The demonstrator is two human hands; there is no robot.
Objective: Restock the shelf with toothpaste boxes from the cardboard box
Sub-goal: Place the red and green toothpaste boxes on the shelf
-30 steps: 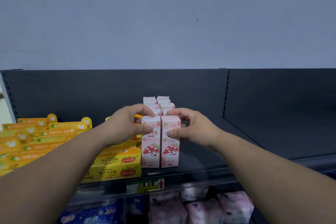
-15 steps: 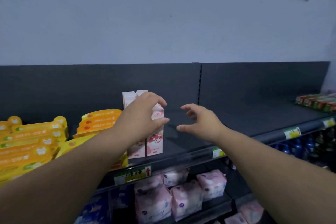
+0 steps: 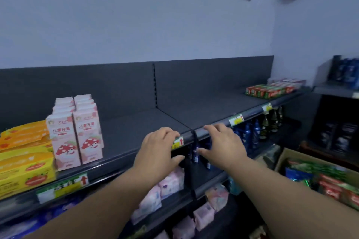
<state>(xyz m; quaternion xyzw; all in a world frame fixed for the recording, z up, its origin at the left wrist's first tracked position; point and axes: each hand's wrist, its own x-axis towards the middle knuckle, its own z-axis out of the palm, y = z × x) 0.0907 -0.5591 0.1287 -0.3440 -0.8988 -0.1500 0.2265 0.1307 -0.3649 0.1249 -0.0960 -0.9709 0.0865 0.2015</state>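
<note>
Toothpaste boxes on dark shelf, pale wall behind

Pink toothpaste boxes upright on shelf.

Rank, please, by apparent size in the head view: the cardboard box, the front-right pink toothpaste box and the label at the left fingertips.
1. cardboard box, though cropped
2. pink toothpaste box
3. label, partly hidden

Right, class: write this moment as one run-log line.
left hand: open, empty | right hand: open, empty | pink toothpaste boxes: upright on shelf | cardboard box: lower right, holds packs
</note>
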